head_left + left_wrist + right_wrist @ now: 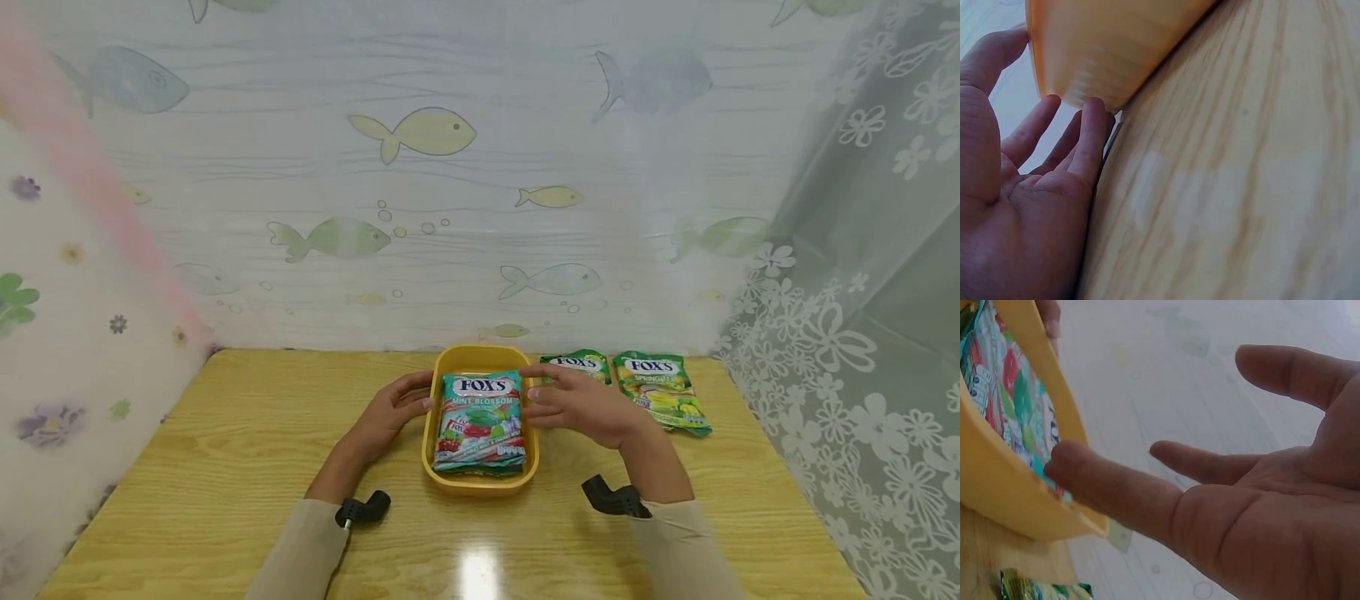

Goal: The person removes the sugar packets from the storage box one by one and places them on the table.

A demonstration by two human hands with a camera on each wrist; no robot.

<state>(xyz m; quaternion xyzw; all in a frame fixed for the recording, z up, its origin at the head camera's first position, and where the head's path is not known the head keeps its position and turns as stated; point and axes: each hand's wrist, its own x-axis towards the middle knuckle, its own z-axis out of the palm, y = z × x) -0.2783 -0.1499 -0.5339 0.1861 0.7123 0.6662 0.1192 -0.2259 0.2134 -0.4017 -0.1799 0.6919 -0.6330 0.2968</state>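
Observation:
A yellow plastic tray [481,484] stands on the table with a teal FOX'S Mint Blossom candy bag [480,425] lying in it. The edge of a green bag shows beneath that one. On the tray's left side, my left hand [393,408] has its fingertips against the outer wall and its thumb up at the rim, as the left wrist view shows. Over the right rim reaches my right hand [581,404], its fingers extended and fingertips beside the bag. In the right wrist view its thumb stands apart and nothing lies in the palm.
Two green FOX'S candy bags lie at the table's back right: one [576,363] partly behind my right hand, the other, a Spring Tea bag [660,392], farther right. A fish-print curtain [450,183] hangs along the wooden table's [247,467] back edge.

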